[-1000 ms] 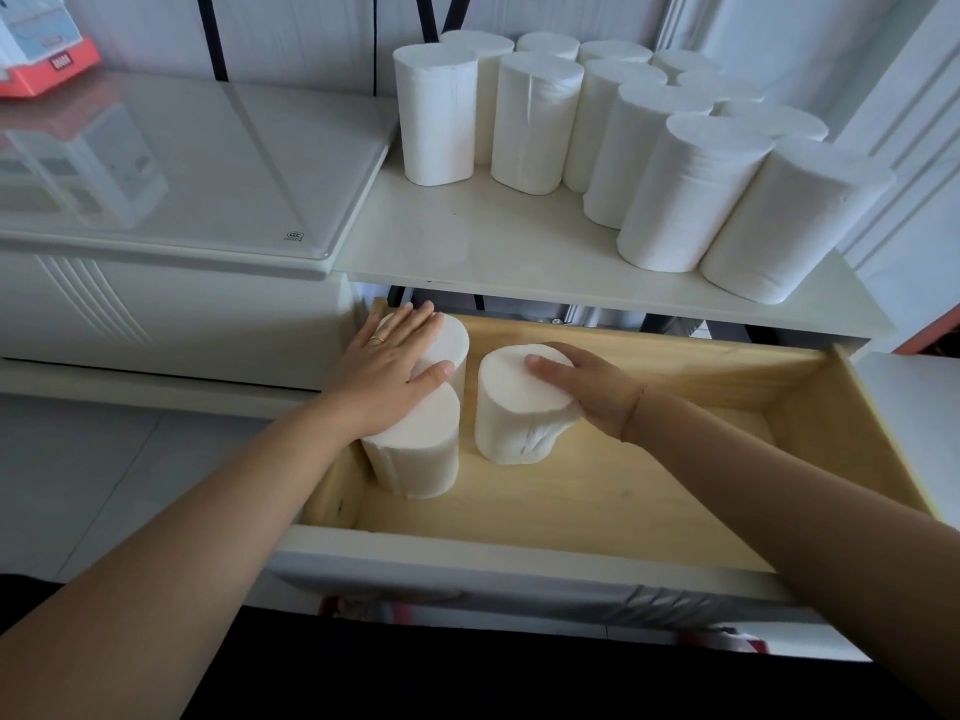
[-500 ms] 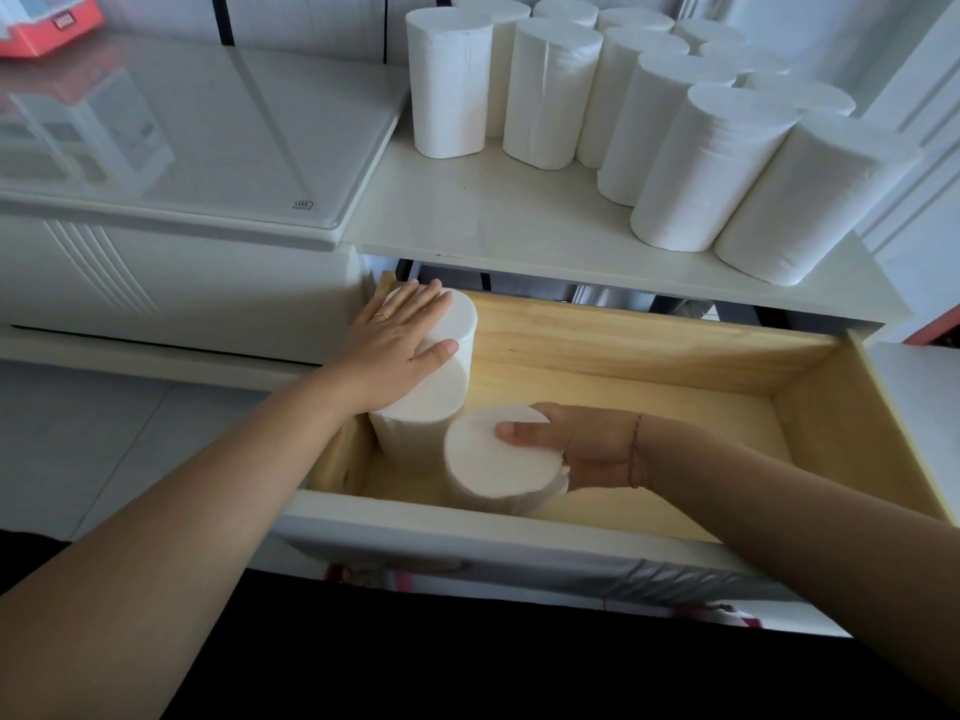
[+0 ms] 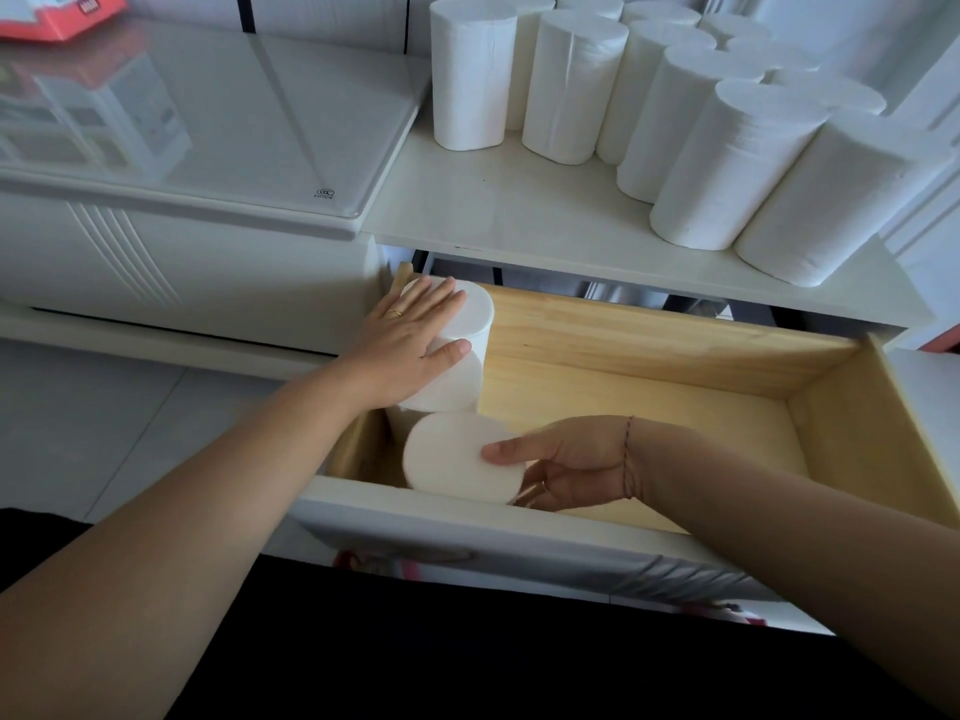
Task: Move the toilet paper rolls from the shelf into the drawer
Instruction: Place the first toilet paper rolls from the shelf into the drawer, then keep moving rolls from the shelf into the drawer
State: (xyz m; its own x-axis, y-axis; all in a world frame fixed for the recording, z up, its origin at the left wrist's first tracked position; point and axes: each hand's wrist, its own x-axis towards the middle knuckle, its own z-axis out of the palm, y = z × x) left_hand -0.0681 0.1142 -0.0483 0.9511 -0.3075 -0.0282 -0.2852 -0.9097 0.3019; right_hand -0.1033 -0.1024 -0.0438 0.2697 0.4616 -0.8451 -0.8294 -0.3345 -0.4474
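Observation:
The wooden drawer (image 3: pixel 675 350) stands pulled out below the white shelf (image 3: pixel 498 215). Three white toilet paper rolls stand upright along its left side. My left hand (image 3: pixel 410 345) lies flat, fingers straight, on the tops of the back roll (image 3: pixel 475 317) and the middle roll (image 3: pixel 457 387). My right hand (image 3: pixel 566 459) grips the front roll (image 3: pixel 452 457) at the drawer's front left corner, thumb on its top and fingers curled round its right side. Several more rolls (image 3: pixel 717 148) stand on the shelf at the back right.
A glossy white cabinet top (image 3: pixel 208 127) sits left of the shelf, with an orange box (image 3: pixel 62 15) at its far corner. The drawer's light wood floor (image 3: pixel 649 423) is bare to the right of the rolls. Grey floor tiles (image 3: pixel 104 433) lie at the lower left.
My right hand has carried its roll from the drawer's middle toward me and left, into the front left corner beside the other two. My left hand has stayed flat on the two rolls.

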